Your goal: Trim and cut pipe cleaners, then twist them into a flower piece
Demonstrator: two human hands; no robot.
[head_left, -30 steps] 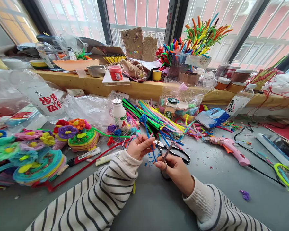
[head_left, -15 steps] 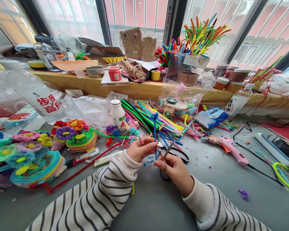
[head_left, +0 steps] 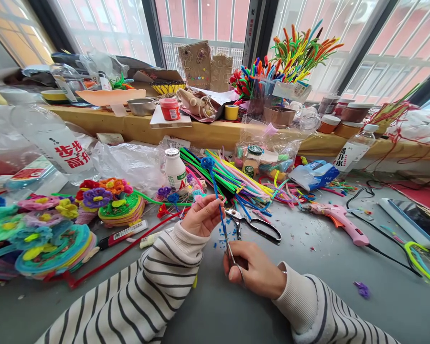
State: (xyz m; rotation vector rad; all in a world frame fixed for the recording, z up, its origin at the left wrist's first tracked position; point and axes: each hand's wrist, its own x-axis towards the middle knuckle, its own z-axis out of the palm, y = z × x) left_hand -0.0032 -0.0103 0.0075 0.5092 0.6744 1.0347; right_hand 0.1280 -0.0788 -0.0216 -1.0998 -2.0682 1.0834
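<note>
In the head view, the fingertips of the left hand [head_left: 202, 217] cover the middle of a blue stem [head_left: 214, 182], and the curled fingers of the right hand [head_left: 254, 270] hide part of the handles of the small scissors [head_left: 231, 254]; whether the blades are closed on the stem is too fine to tell. The left thumb and fingers pinch the stem, with its blue flower [head_left: 207, 164] above the hand and its lower end at the scissor tips, while the right hand is wrapped around the scissors. Part of the black-handled scissors [head_left: 265, 230] is hidden behind the right hand, and both striped sleeves [head_left: 129, 296] are cut off by the picture's edge. Half a second ago the stem stood nearly upright and the blades pointed up to the right; now the flower leans left, the right hand has turned and dropped, and the blades point up to the left. Blue scraps [head_left: 220, 230] lie on the grey table [head_left: 218, 315] near the hands, with a pink glue gun [head_left: 340, 222] to the right and bright flower pieces [head_left: 57, 251] to the left. Behind, a crowded ledge [head_left: 208, 134] runs below windows with white bars outside.
</note>
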